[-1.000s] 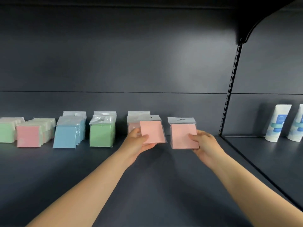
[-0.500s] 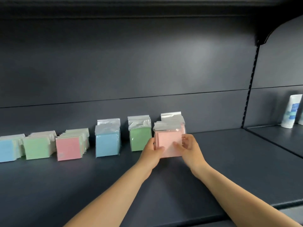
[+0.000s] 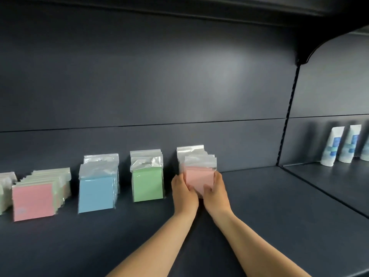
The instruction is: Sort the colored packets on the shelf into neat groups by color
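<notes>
A stack of pink packets (image 3: 198, 175) in clear bags stands upright on the dark shelf (image 3: 259, 206), against the back wall. My left hand (image 3: 184, 191) grips its left side and my right hand (image 3: 216, 191) grips its right side, thumbs across the front packet. To the left stand a green stack (image 3: 147, 184) and a blue stack (image 3: 96, 193). Further left is a mixed pile fronted by a pink packet (image 3: 33, 201), with pale green ones behind it.
Several white and blue tubes (image 3: 332, 145) stand on the neighbouring shelf bay at the right, past a slotted upright (image 3: 287, 114). More packets (image 3: 6, 188) reach the left edge. An upper shelf (image 3: 239, 7) hangs overhead.
Each hand held a separate pink packet a second ago. They brought them together onto the pink stack, and both hands now squeeze that stack from the sides.
</notes>
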`<state>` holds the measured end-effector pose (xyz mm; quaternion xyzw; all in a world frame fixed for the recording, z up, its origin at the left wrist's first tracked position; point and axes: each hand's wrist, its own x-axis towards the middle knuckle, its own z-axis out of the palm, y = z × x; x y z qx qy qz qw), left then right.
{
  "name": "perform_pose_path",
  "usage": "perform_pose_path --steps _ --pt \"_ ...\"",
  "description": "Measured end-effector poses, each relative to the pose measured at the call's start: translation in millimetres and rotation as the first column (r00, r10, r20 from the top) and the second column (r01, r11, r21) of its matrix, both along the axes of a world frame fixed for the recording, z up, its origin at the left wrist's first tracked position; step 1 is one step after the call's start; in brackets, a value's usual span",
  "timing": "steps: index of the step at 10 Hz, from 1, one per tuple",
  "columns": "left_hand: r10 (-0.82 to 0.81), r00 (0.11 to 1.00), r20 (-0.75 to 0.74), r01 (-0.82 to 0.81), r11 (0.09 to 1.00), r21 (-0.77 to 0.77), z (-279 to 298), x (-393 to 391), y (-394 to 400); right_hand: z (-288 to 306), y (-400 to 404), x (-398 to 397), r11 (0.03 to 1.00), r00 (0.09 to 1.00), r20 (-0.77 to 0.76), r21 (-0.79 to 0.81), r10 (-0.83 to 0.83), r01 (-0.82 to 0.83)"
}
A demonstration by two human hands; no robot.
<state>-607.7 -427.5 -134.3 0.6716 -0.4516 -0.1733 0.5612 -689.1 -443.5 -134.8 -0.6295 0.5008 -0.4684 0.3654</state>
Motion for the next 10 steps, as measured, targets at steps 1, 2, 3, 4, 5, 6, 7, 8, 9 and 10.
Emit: perform_pose_path --steps 1,2,3,4,5,6,7,8,9,10 --pt "-0.019 0.999 -0.033 0.021 0.999 0.045 -4 3 -11 2 -15 4 0.996 0.996 -0.048 0.048 0.072 -0.070" --pt "-0.068 0.996 -0.054 0.076 0.983 0.167 -8 7 -18 1 -29 6 0.986 0.990 -0.002 0.083 0.144 -0.143" --pt "-0.107 0.994 -0.022 0.109 0.973 0.202 -9 8 -18 -1 -37 6 0.970 0.975 0.087 0.116 0.203 -0.212" --pt "-0.107 0.994 0.023 0.101 0.977 0.190 -7 7 -18 1 -41 5 0.955 0.959 0.133 0.126 0.251 -0.267" --pt "-0.096 0.995 0.034 0.089 0.982 0.165 -4 4 -17 1 -44 7 0.950 0.953 0.139 0.126 0.269 -0.287" --pt "-0.090 0.994 0.058 0.079 0.982 0.171 0 3 -13 -1 -45 7 0.951 0.953 0.142 0.119 0.268 -0.285" --pt "-0.084 0.995 0.059 0.072 0.982 0.176 1 3 -11 -1 -43 7 0.958 0.955 0.154 0.097 0.252 -0.269" --pt "-0.080 0.992 0.093 0.060 0.978 0.201 2 2 -8 2 -37 5 0.977 0.970 0.143 0.051 0.196 -0.205" --pt "-0.080 0.991 0.110 0.042 0.949 0.313 13 1 5 7 -25 -1 0.993 0.992 -0.040 -0.007 0.119 -0.120" --pt "-0.030 0.984 0.176 -0.038 0.927 0.374 30 10 23 24 -10 -13 0.985 0.965 -0.252 -0.131 0.074 -0.109"
